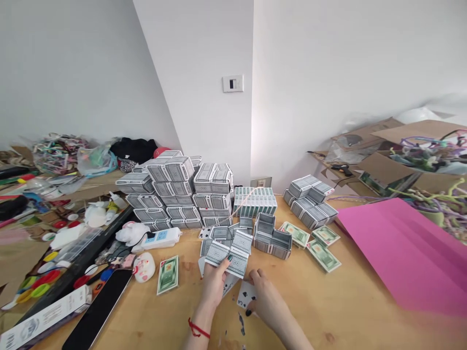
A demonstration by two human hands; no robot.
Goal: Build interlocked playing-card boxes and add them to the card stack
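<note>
My left hand (pixel 215 284), with a red string at the wrist, grips a piece built of joined playing cards (pixel 235 255), grey patterned backs up, thumb on top. Close by on the right, my right hand (pixel 264 296) has its fingers closed on a playing card (pixel 246 293), a three of spades, low over the table. More cards lie partly hidden beneath the left hand. Just beyond stand an L-shaped card block (pixel 272 238) and a tall stack of card blocks (pixel 178 189). A block of green-edged cards (pixel 255 201) sits behind them.
Green banknote-like card packs (pixel 324 255) lie right, another pack (pixel 168 275) left. Further right are a card block (pixel 310 199), a pink sheet (pixel 404 257) and cardboard boxes (pixel 383 167). A power strip (pixel 162 239), a phone-like black slab (pixel 98 308) and craft clutter fill the left.
</note>
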